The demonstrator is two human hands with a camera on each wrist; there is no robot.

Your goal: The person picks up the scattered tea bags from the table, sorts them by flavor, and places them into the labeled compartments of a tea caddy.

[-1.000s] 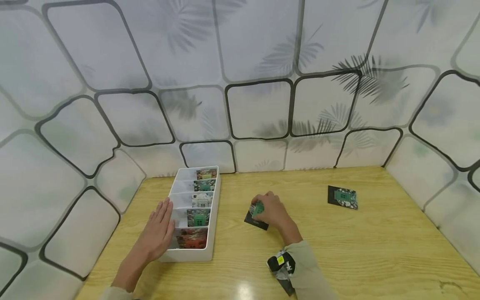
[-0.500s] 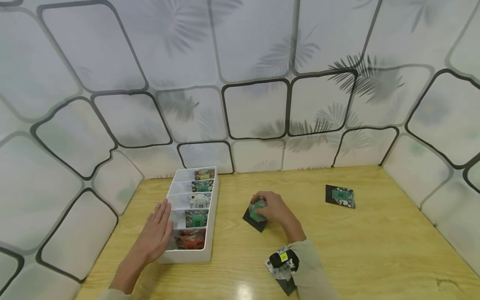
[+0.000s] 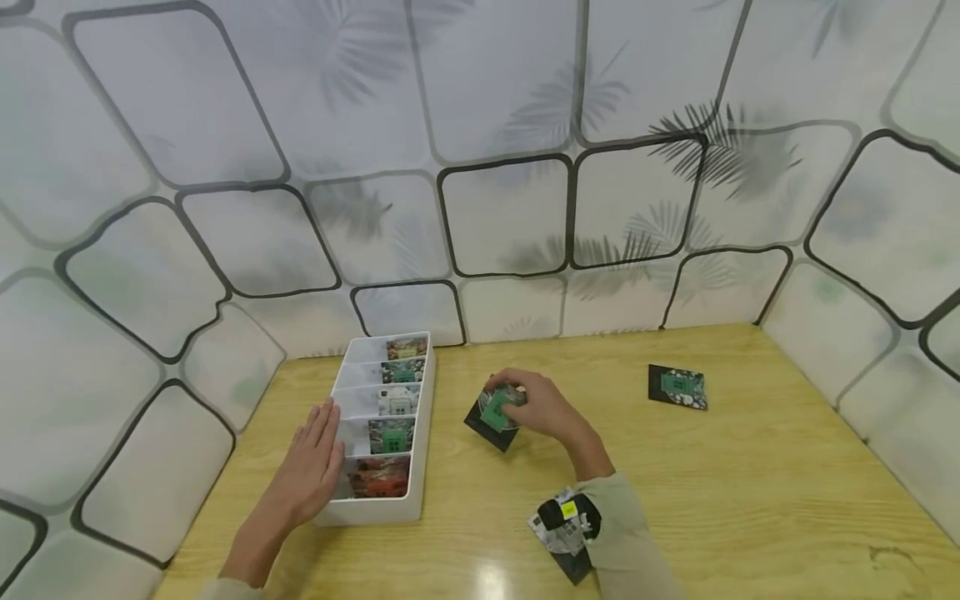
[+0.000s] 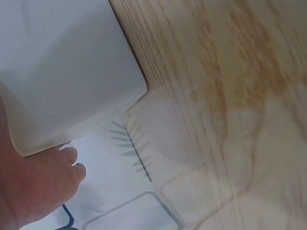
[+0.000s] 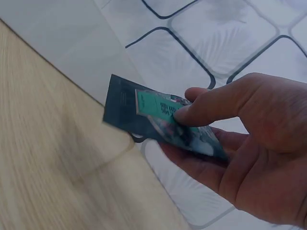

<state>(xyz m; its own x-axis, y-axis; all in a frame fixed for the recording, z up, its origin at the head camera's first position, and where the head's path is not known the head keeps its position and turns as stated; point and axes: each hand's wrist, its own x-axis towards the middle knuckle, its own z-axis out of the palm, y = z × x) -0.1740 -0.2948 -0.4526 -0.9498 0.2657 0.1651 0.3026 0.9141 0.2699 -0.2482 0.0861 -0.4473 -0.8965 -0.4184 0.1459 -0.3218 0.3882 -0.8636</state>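
Note:
My right hand (image 3: 546, 408) pinches a small black packet with a green label (image 3: 495, 412), thumb on its printed face and fingers beneath. In the right wrist view the packet (image 5: 125, 106) is tilted, raised above the wood. My left hand (image 3: 306, 473) lies with straight fingers along the left side of a long white divided box (image 3: 375, 512). Several packets stand in its compartments, among them a red one (image 3: 380, 478) nearest me and a green-labelled one (image 3: 392, 435) behind it. In the left wrist view, the box wall (image 4: 72, 72) hides most of the hand.
Another green-labelled black packet (image 3: 678, 387) lies at the back right of the wooden table (image 3: 750, 500). A packet with a pale label (image 3: 566, 546) lies near the front, partly covered by the right wrist's black strap (image 3: 559, 512). Patterned fabric (image 3: 510, 217) walls the table's back and sides.
My right hand has lifted the green-labelled packet slightly and moved it a little left and back, turning its label more into view. The left hand stays at the box.

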